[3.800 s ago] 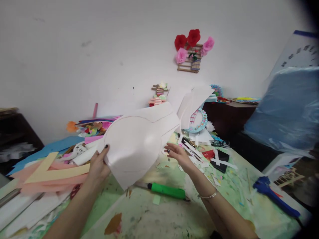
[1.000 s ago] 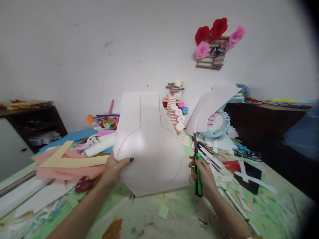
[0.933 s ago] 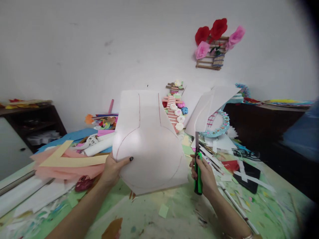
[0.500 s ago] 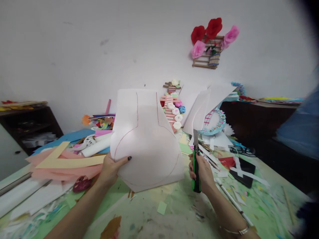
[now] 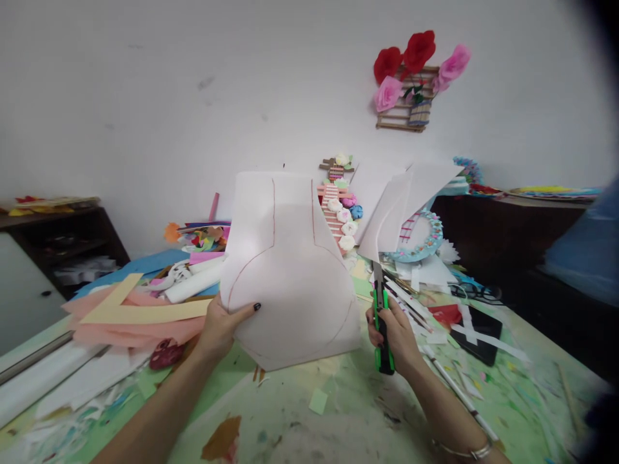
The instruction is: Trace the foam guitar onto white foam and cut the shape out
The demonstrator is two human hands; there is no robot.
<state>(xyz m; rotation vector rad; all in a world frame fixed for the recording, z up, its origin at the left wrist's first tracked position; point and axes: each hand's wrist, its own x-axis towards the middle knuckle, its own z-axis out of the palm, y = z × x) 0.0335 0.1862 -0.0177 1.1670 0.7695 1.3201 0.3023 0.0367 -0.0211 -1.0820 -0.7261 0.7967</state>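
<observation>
My left hand (image 5: 220, 325) grips the lower left edge of a white sheet (image 5: 285, 270), thumb on its front. The sheet stands upright over the table and bears a red drawn outline of a vase shape. My right hand (image 5: 394, 335) is closed round a green utility knife (image 5: 382, 322), held upright just right of the sheet's lower right corner. The knife's metal blade points up and is apart from the sheet.
The paint-stained green table (image 5: 338, 419) holds pink and yellow paper (image 5: 130, 319) at left, white rolls, scraps and a black pad (image 5: 478, 335) at right. Paper-flower crafts (image 5: 341, 209) stand by the white wall. A dark cabinet (image 5: 58, 251) is at far left.
Earlier my right hand was empty and the knife lay on the table; now it holds the knife upright. The sheet has been turned upright, and over the last second it barely moves.
</observation>
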